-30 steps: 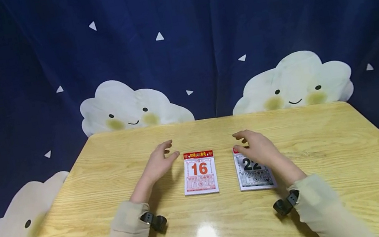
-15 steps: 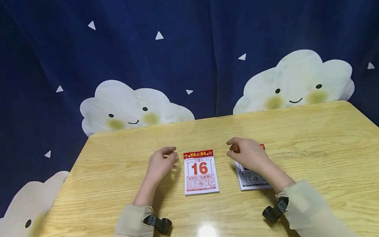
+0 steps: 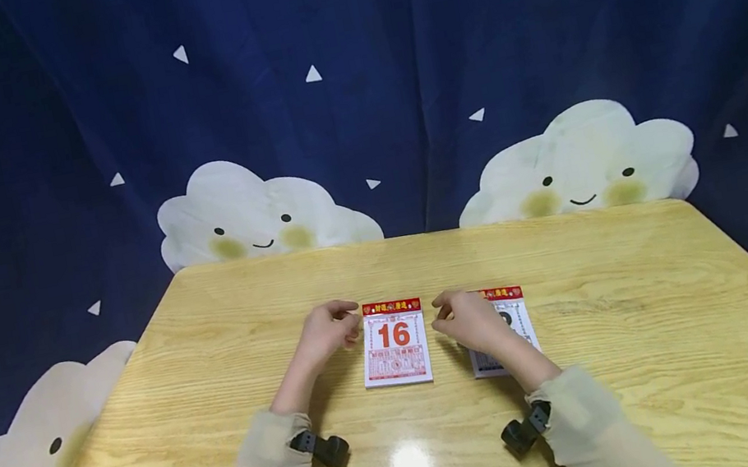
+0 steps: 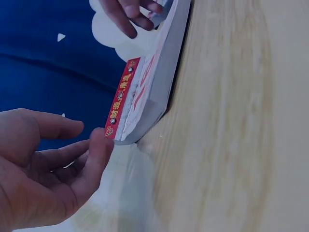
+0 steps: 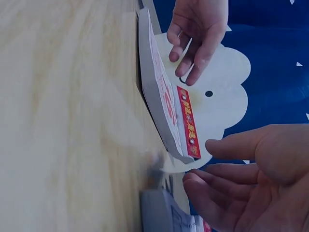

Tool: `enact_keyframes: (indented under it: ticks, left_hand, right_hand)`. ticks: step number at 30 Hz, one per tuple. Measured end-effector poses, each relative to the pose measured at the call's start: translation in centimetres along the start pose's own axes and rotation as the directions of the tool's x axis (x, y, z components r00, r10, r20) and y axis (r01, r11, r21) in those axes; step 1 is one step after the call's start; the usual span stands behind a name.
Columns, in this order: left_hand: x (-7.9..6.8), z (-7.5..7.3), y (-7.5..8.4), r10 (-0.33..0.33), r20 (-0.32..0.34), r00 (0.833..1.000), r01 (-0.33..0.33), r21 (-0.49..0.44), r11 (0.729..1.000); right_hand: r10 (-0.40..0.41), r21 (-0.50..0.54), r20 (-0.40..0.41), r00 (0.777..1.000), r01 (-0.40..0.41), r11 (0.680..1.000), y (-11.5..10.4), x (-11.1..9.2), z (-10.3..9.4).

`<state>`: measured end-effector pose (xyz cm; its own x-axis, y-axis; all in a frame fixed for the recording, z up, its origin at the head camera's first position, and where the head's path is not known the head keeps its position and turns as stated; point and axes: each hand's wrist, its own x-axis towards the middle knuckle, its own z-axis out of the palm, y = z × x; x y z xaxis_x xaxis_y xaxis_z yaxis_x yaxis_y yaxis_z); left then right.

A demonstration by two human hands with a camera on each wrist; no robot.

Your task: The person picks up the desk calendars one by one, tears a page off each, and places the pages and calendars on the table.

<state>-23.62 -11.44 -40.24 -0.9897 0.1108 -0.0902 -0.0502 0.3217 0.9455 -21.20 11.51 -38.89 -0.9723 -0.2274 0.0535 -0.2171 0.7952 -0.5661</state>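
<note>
A: Where to find the red 16 calendar pad?

B: Flat on the table, between the left hand and the right hand.

A: And the grip?

B: Loose on both sides, holding nothing. On the left, just beside the upper corner, with no way to tell contact; on the right, near the opposite edge but apart from it.

A: What to worry about?

B: Probably catching only the top sheets, from too shallow a pinch, and creasing them. Possibly skidding the pad askew, from an uneven push. Also liable to bump the black-numbered calendar pad, from a low right hand overlapping it in the head view.

A: Now to count.

B: Calendar pads: two, one red-numbered, one black-numbered. Hands: two. Tables: one. Wrist cameras: two. Clouds on the curtain: two behind the table, plus a part of another at each side.
</note>
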Motion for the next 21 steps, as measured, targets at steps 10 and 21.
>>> enact_keyframes:
  ticks: [10, 21]
  left_hand:
    - [-0.1, 0.2, -0.4, -0.06, 0.087, 0.994, 0.057, 0.036, 0.998]
    - [-0.4, 0.7, -0.7, -0.125, 0.086, 0.988, 0.123, 0.03, 0.992]
  right_hand:
    - [0.059, 0.004, 0.077, 0.995, -0.06, 0.998, -0.8, 0.4, 1.7]
    - [0.048, -0.066, 0.074, 0.996, -0.043, 0.997, -1.1, 0.3, 2.3]
